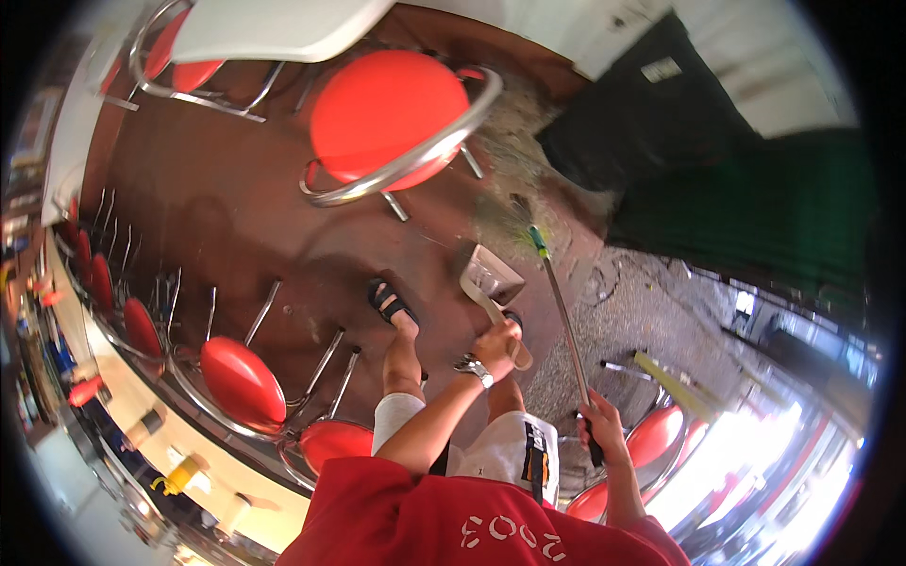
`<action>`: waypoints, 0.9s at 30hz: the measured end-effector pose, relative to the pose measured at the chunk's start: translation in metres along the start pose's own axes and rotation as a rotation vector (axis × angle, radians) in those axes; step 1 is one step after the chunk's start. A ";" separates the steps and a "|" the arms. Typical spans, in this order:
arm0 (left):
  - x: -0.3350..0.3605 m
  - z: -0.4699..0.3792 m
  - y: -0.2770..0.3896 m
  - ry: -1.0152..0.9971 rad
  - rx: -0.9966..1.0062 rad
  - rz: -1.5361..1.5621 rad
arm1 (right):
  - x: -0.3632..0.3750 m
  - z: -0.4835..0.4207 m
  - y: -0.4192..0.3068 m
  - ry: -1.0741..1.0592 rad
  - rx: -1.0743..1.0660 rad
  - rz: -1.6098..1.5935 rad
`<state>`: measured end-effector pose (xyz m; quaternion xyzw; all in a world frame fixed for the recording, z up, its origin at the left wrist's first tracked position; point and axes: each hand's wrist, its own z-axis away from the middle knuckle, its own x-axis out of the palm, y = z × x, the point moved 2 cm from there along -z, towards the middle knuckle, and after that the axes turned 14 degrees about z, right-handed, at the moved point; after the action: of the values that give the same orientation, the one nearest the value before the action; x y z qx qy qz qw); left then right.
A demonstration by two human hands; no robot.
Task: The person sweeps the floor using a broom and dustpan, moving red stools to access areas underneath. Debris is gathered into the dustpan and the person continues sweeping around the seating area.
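Note:
My left hand (495,348), with a metal wristwatch (474,369) on its wrist, is closed around the handle of a grey-beige dustpan (493,272). The pan hangs low in front of my feet; I cannot tell whether it touches the floor. A long-handled broom (564,311) slants away from my right hand (603,423), which grips the dark end of its pole. Its green and yellow head (538,240) is just beyond the dustpan, over worn flooring, and the bristles are blurred. What lies inside the pan is unclear.
A red-seated chrome chair (389,117) stands ahead, near a white tabletop (283,28). More red chairs (243,382) line a counter (152,403) at left, with a yellow squeeze bottle (180,475) on it. A dark panel (651,106) leans at right beside broken flooring (616,311).

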<state>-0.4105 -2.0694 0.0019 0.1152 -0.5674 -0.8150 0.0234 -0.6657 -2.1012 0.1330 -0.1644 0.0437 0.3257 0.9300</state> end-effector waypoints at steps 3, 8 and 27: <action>0.013 0.002 -0.009 -0.076 -0.034 -0.040 | -0.017 0.039 -0.049 0.026 -0.010 0.127; -0.038 0.001 0.011 -0.384 -0.208 0.171 | 0.024 0.052 -0.127 0.037 -0.107 0.211; -0.389 -0.002 -0.022 1.006 -0.212 1.908 | 0.102 0.039 -0.234 0.235 -0.149 0.386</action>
<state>-0.0302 -1.9973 0.0435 -0.0552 -0.2751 -0.3648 0.8878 -0.4415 -2.1991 0.2154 -0.2582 0.1582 0.4786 0.8241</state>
